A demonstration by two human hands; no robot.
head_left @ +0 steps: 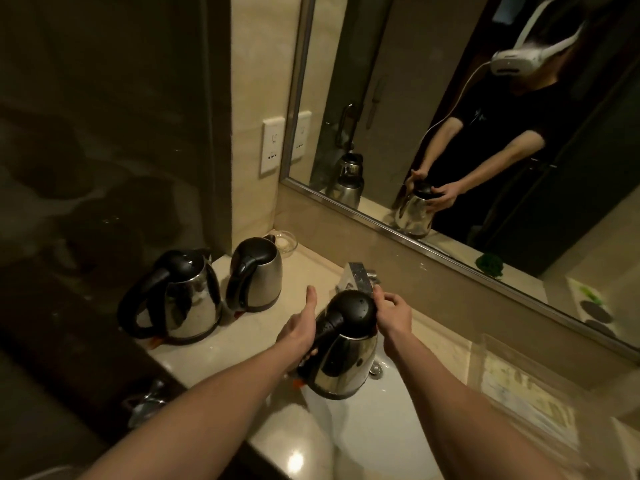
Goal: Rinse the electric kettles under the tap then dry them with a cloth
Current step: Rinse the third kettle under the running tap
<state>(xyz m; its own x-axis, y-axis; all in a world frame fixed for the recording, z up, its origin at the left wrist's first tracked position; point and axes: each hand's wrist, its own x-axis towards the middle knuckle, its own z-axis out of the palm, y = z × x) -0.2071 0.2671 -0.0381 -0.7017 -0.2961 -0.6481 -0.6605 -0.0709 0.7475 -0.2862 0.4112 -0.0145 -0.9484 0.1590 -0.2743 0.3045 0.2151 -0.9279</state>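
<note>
Standing side by side on the desk [247,337] are a left kettle [180,296] and a middle kettle [258,271]. The left grip [299,332] clasps the handle of the third kettle [346,362] over the sink [374,445], and the right grip [394,315] pinches its lid.

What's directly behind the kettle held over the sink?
The chrome tap, its top showing just above the kettle lid. The kettle and the right hand, fingers on the lid's edge, hide its spout, so running water cannot be told. The left hand grips the kettle's handle.
</note>
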